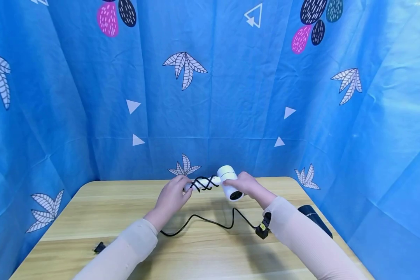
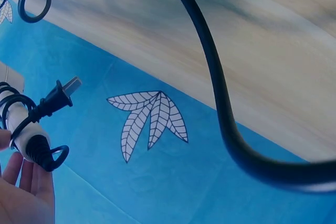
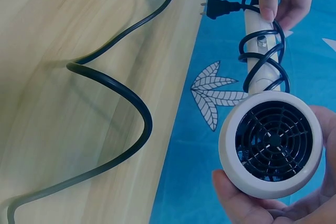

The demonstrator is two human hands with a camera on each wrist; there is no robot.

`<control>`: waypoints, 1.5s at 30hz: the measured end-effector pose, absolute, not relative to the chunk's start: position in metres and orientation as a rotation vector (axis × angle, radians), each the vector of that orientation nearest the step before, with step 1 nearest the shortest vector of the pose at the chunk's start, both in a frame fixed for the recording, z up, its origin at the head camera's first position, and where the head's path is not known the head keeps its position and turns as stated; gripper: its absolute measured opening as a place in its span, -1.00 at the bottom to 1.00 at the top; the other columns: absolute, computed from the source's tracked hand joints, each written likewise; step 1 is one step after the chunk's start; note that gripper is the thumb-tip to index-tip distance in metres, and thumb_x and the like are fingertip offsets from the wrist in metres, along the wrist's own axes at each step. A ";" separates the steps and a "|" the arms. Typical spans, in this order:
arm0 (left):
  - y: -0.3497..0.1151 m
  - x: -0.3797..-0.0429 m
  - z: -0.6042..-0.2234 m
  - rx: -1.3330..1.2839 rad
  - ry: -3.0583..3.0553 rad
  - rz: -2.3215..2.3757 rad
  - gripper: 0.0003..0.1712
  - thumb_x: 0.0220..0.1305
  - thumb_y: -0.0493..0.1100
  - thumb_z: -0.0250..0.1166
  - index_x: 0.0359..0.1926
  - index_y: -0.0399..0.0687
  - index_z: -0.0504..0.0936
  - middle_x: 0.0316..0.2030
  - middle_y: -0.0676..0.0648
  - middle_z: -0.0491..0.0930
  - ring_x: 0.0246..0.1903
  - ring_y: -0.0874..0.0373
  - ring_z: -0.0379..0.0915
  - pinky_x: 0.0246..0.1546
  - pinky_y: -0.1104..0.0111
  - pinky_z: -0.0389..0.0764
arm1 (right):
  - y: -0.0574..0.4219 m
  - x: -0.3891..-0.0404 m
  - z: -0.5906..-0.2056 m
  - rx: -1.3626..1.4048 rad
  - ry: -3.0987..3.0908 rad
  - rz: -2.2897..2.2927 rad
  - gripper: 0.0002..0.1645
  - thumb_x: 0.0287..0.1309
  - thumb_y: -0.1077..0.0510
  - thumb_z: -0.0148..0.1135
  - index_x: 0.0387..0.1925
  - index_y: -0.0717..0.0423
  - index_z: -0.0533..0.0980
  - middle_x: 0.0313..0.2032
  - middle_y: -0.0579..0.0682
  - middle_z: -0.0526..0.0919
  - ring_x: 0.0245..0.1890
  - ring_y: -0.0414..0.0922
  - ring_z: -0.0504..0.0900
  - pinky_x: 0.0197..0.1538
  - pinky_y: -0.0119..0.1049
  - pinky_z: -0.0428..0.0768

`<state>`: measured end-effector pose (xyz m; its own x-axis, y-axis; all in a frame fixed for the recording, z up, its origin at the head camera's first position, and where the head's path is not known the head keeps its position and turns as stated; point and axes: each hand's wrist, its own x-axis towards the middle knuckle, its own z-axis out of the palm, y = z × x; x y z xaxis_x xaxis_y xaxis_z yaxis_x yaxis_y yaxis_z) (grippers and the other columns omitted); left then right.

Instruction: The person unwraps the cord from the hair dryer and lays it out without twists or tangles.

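Observation:
Both hands hold a white hair dryer [image 1: 227,174] above the far part of the table. The left hand [image 1: 173,196] grips the end of its handle, thumb on one side and fingers on the other. Around the barrel, the right hand [image 1: 246,184] has its thumb and fingers curled. A black power cord [image 3: 268,59] is wound in crossing loops about the handle, and its two-pin plug [image 3: 220,8] sticks out beside the handle's end. In the right wrist view the round black grille [image 3: 274,140] of the dryer faces the camera.
Another black cable [image 1: 210,221] runs in a loose curve between the forearms toward a small device [image 1: 262,231] at the right wrist. A dark case [image 1: 315,219] lies at the table's right edge. A blue patterned curtain [image 1: 210,116] surrounds the wooden table [image 1: 196,256].

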<state>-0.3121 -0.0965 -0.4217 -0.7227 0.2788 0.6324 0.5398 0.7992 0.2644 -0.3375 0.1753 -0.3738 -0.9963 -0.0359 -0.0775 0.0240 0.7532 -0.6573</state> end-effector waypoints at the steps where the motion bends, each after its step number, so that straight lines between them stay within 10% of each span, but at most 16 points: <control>1: -0.096 -0.312 -0.422 -0.605 -2.384 -0.580 -0.77 0.23 -0.17 0.44 -0.11 -0.12 0.70 -0.16 -0.01 0.64 -0.17 0.05 0.59 -0.16 0.18 0.64 | 0.175 -0.337 -0.374 -0.007 2.864 -1.074 -0.42 0.07 -0.22 0.39 -0.26 0.25 0.55 -0.36 0.10 0.64 -0.42 -0.04 0.61 -0.37 -0.19 0.62; 45: -0.093 -0.300 -0.417 -0.661 -2.241 -0.277 -0.82 0.22 -0.37 0.39 -0.14 -0.22 0.67 -0.30 -0.11 0.71 -0.35 0.00 0.65 -0.40 0.23 0.69 | 0.178 -0.335 -0.378 0.031 2.875 -1.104 -0.37 0.10 -0.20 0.37 -0.13 0.28 0.50 -0.29 0.11 0.63 -0.36 -0.03 0.63 -0.31 -0.19 0.63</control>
<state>-0.3003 -0.0926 -0.4169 -0.5702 0.3727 0.7321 0.5399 0.8417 -0.0081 -0.3350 0.1777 -0.3778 -0.9979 -0.0032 -0.0651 0.0412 0.7432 -0.6678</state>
